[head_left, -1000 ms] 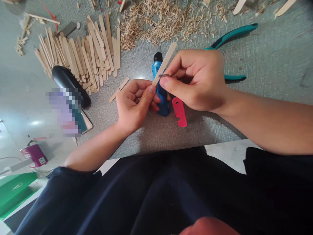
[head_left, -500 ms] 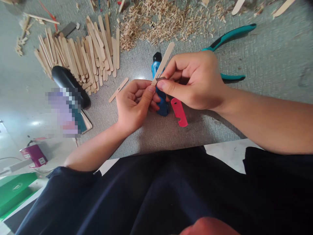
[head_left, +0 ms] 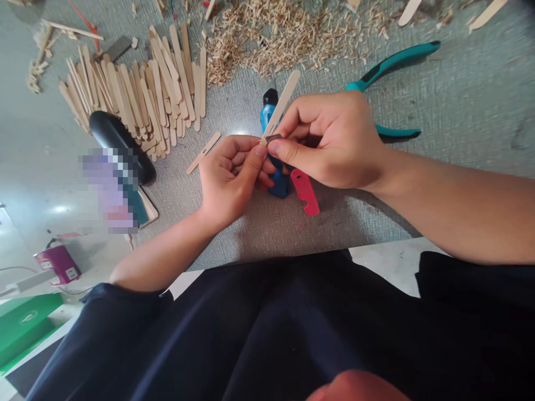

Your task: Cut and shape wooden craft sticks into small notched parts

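Note:
My left hand (head_left: 229,184) pinches a wooden craft stick (head_left: 286,96) near its lower end, and the stick slants up to the right. A narrow slot shows in the stick just above my fingers. Between the thumb and fingers of my right hand (head_left: 334,139) is a small dark metal blade (head_left: 274,137), its tip against the stick by the slot. Behind both hands lies a blue tool with a black end (head_left: 267,116), partly covered. Below my right hand rests a red notched plastic piece (head_left: 305,192). Left of my left hand lies another slotted craft stick (head_left: 203,152).
Many craft sticks (head_left: 125,94) are heaped at upper left, with a black case (head_left: 121,147) and a blurred-out phone-like item below. Wood shavings (head_left: 267,39) cover the top middle. Teal-handled pliers (head_left: 397,61) lie behind my right hand. The table's near edge runs before my body.
The blade has turned slightly in my right fingers and its tip sits a little lower on the stick. Both hands stay in nearly the same place.

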Motion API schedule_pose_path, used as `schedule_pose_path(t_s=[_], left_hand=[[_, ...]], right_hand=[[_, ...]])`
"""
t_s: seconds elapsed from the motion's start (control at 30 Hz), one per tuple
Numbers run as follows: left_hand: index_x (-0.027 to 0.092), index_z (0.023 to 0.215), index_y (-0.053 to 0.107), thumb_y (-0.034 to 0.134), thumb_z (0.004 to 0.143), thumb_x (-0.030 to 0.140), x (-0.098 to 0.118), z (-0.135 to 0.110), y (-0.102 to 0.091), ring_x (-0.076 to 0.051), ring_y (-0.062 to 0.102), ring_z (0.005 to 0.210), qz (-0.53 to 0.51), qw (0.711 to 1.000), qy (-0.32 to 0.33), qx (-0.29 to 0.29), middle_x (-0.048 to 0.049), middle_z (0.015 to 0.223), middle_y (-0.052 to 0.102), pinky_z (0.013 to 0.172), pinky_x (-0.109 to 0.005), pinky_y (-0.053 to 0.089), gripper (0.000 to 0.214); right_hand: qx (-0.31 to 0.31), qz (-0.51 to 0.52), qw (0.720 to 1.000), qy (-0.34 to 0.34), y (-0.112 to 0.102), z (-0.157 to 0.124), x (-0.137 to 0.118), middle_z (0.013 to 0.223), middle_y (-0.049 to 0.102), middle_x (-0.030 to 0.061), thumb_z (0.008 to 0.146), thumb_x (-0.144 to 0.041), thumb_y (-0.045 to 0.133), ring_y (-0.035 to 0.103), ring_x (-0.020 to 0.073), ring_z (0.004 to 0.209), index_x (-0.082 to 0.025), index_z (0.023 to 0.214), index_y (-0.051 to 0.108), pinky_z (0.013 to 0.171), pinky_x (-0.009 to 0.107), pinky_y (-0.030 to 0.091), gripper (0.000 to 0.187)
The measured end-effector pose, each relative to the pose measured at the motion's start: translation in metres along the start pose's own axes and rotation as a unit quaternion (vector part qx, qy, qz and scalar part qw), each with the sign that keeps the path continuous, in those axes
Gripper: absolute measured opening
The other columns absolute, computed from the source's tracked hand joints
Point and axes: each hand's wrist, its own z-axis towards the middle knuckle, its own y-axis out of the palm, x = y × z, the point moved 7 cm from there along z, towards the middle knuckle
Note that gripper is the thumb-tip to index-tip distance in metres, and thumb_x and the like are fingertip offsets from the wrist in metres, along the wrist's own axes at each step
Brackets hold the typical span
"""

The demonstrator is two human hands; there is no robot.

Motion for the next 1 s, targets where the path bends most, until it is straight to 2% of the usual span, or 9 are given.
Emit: schedule_pose_path(t_s=[0.1, 0.3, 0.47, 0.57, 0.7, 0.77, 0.9, 0.93, 1.0], left_hand=[[0.022, 0.108, 0.079, 0.081, 0.115, 0.054, 0.001, 0.0, 0.0, -0.01, 0.079, 0.054, 0.001, 1.0, -0.003, 0.001, 0.0035, 0.078, 0.086, 0.044, -0.016, 0.055, 0.033], [0.021, 0.106, 0.079, 0.083, 0.113, 0.053, 0.004, 0.0, 0.001, -0.008, 0.076, 0.052, -0.003, 1.0, -0.022, 0.004, 0.0032, 0.079, 0.087, 0.045, -0.015, 0.058, 0.033], [0.022, 0.108, 0.078, 0.082, 0.111, 0.063, 0.001, -0.001, -0.001, -0.01, 0.079, 0.055, 0.012, 0.999, -0.05, 0.004, 0.0028, 0.079, 0.086, 0.046, -0.018, 0.057, 0.042], [0.023, 0.115, 0.075, 0.078, 0.113, 0.068, -0.005, -0.005, -0.001, -0.011, 0.078, 0.057, 0.045, 0.997, -0.054, 0.01, 0.0027, 0.081, 0.085, 0.049, -0.02, 0.058, 0.045], [0.031, 0.138, 0.06, 0.075, 0.116, 0.067, -0.002, -0.012, -0.006, -0.007, 0.068, 0.05, 0.13, 0.986, 0.029, 0.1, 0.0097, 0.076, 0.08, 0.052, -0.02, 0.054, 0.045], [0.031, 0.14, 0.058, 0.071, 0.118, 0.062, 0.006, -0.016, -0.005, -0.007, 0.065, 0.049, 0.193, 0.968, 0.095, 0.127, 0.012, 0.071, 0.076, 0.051, -0.02, 0.049, 0.04], [0.029, 0.135, 0.064, 0.07, 0.119, 0.044, 0.019, -0.019, 0.003, -0.004, 0.062, 0.049, 0.245, 0.94, 0.22, 0.095, 0.0132, 0.066, 0.068, 0.049, -0.02, 0.039, 0.023], [0.029, 0.135, 0.063, 0.069, 0.12, 0.044, 0.019, -0.018, 0.003, -0.005, 0.063, 0.049, 0.233, 0.942, 0.224, 0.088, 0.0128, 0.067, 0.068, 0.05, -0.021, 0.041, 0.022], [0.031, 0.134, 0.061, 0.066, 0.122, 0.052, 0.011, -0.013, -0.001, -0.007, 0.066, 0.053, 0.191, 0.96, 0.184, 0.086, 0.0109, 0.07, 0.071, 0.054, -0.022, 0.047, 0.026]], right_hand=[[0.009, -0.002, 1.0, -0.001, 0.0, -0.001, -0.001, 0.078, 0.082, 0.0024, 0.108, -0.036, 0.09, 0.075, 0.014, 0.066, -0.022, 0.09, 0.071, 0.055, 0.027, 0.049, 0.03], [0.05, 0.003, 0.999, -0.013, -0.004, 0.0, -0.002, 0.07, 0.076, -0.0006, 0.1, -0.051, 0.1, 0.073, 0.0149, 0.06, -0.026, 0.088, 0.065, 0.05, 0.029, 0.046, 0.045], [0.018, 0.006, 1.0, 0.012, 0.003, -0.001, -0.003, 0.078, 0.081, 0.0011, 0.103, -0.047, 0.096, 0.073, 0.0151, 0.065, -0.025, 0.087, 0.067, 0.054, 0.029, 0.049, 0.039], [0.028, 0.0, 0.999, 0.015, 0.002, -0.001, -0.006, 0.075, 0.079, -0.0006, 0.102, -0.049, 0.096, 0.07, 0.0143, 0.063, -0.025, 0.086, 0.067, 0.053, 0.029, 0.046, 0.041], [0.089, -0.015, 0.996, 0.007, -0.006, -0.001, -0.007, 0.066, 0.071, -0.0041, 0.097, -0.058, 0.099, 0.064, 0.0145, 0.056, -0.028, 0.084, 0.064, 0.05, 0.031, 0.04, 0.048], [0.117, -0.014, 0.993, 0.005, -0.01, -0.001, -0.006, 0.065, 0.071, -0.004, 0.096, -0.064, 0.1, 0.066, 0.0157, 0.056, -0.029, 0.085, 0.064, 0.049, 0.033, 0.041, 0.051], [0.154, 0.002, 0.988, -0.016, -0.014, 0.0, -0.007, 0.066, 0.071, -0.0041, 0.09, -0.073, 0.102, 0.067, 0.0165, 0.055, -0.03, 0.087, 0.065, 0.049, 0.035, 0.042, 0.057], [0.158, 0.002, 0.987, -0.018, -0.014, 0.0, -0.008, 0.066, 0.071, -0.0041, 0.089, -0.073, 0.103, 0.067, 0.0165, 0.055, -0.03, 0.086, 0.065, 0.049, 0.036, 0.042, 0.057], [0.159, 0.0, 0.987, -0.014, -0.014, 0.0, -0.007, 0.066, 0.071, -0.0042, 0.09, -0.071, 0.103, 0.068, 0.0167, 0.056, -0.03, 0.085, 0.065, 0.049, 0.036, 0.043, 0.056]])
